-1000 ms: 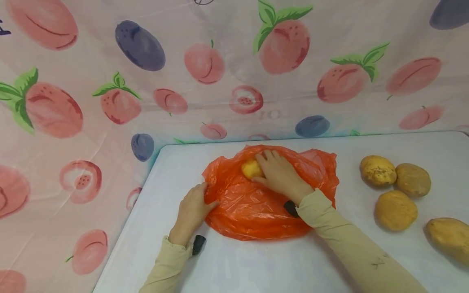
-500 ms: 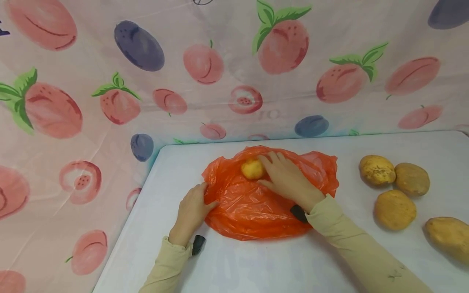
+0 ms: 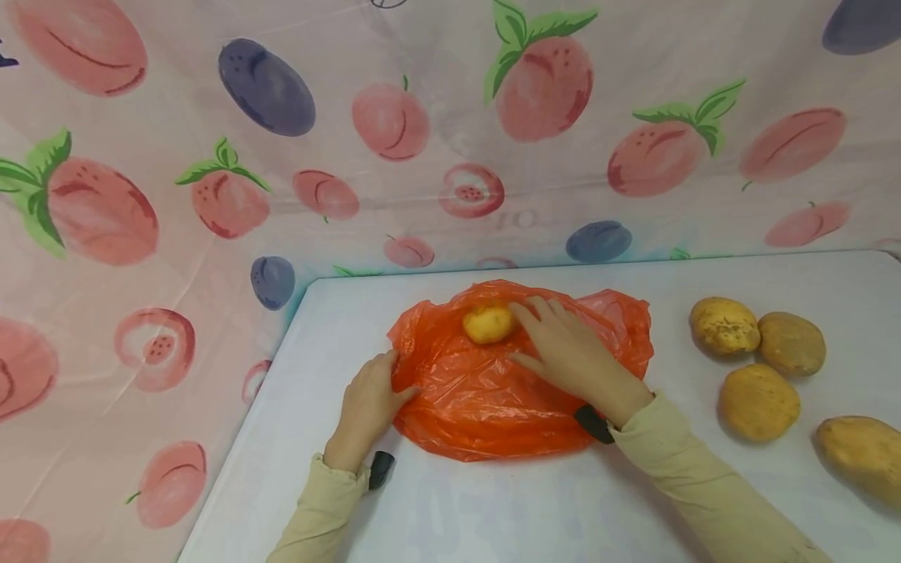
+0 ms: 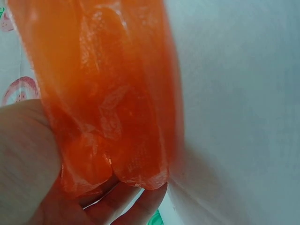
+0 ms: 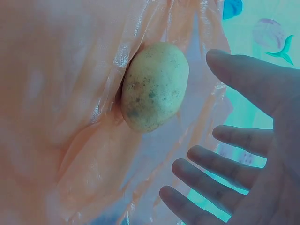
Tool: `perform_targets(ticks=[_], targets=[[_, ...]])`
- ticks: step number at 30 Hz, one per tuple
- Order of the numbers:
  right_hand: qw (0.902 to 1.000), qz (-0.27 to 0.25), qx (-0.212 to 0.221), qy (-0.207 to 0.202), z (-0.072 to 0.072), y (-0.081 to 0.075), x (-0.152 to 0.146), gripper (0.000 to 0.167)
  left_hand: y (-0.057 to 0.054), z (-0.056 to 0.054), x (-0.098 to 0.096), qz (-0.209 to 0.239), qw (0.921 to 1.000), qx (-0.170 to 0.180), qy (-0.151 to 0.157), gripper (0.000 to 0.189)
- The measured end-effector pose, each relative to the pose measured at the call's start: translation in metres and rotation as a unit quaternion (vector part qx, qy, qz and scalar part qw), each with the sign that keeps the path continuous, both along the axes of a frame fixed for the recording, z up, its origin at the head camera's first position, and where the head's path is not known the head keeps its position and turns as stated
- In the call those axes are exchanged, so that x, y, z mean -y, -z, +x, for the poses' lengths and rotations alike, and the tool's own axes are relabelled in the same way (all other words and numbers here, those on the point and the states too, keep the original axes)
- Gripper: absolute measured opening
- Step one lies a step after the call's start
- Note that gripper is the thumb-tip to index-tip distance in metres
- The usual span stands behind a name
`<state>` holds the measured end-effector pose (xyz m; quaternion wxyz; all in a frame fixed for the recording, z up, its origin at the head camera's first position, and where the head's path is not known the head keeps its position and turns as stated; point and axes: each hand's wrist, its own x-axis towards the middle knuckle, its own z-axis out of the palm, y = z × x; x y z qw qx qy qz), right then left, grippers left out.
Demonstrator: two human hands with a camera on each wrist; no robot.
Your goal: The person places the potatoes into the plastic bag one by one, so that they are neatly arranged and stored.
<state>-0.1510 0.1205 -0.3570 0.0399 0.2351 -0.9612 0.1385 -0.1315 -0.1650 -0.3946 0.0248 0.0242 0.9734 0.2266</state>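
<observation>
An orange-red plastic bag (image 3: pixel 479 407) lies spread on the white table with its mouth facing up. A potato (image 3: pixel 488 324) sits in the bag's opening; the right wrist view shows the potato (image 5: pixel 157 86) as pale, with dark specks. My right hand (image 3: pixel 566 348) is over the bag, just right of that potato. In the right wrist view its fingers (image 5: pixel 218 183) are spread and relaxed, apart from the potato. At the bag's left edge my left hand (image 3: pixel 369 399) holds the plastic. The left wrist view shows its fingers (image 4: pixel 110 201) bent at the bag's rim, partly hidden by film.
Several potatoes lie on the table to the right: a yellow potato (image 3: pixel 725 327) and a browner potato (image 3: pixel 792 344) side by side, a round potato (image 3: pixel 759 403) nearer, and a long potato (image 3: pixel 866 457) at the right edge. A fruit-print cloth (image 3: pixel 450 94) hangs behind the table.
My right hand has let go of the potato in the bag and drawn back to the right and slightly nearer. The potato stays in the bag. My left hand has not moved.
</observation>
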Motion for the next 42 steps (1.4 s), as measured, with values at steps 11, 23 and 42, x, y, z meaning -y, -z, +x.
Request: perform_targets(ticks=[11,23,42], targets=[[0.9991,0.005,-0.040,-0.011,0.012,-0.002,-0.012,0.071,0.000,0.000,0.000,-0.001,1.0000,-0.002,0.002,0.070],[0.9996,0.010,-0.026,-0.001,0.022,0.000,-0.030,0.071,0.001,0.001,0.000,0.001,1.0000,-0.001,0.000,0.069],[0.9994,0.015,-0.030,0.006,0.038,0.005,-0.058,0.072,0.002,0.000,0.000,-0.003,1.0000,-0.001,-0.002,0.070]])
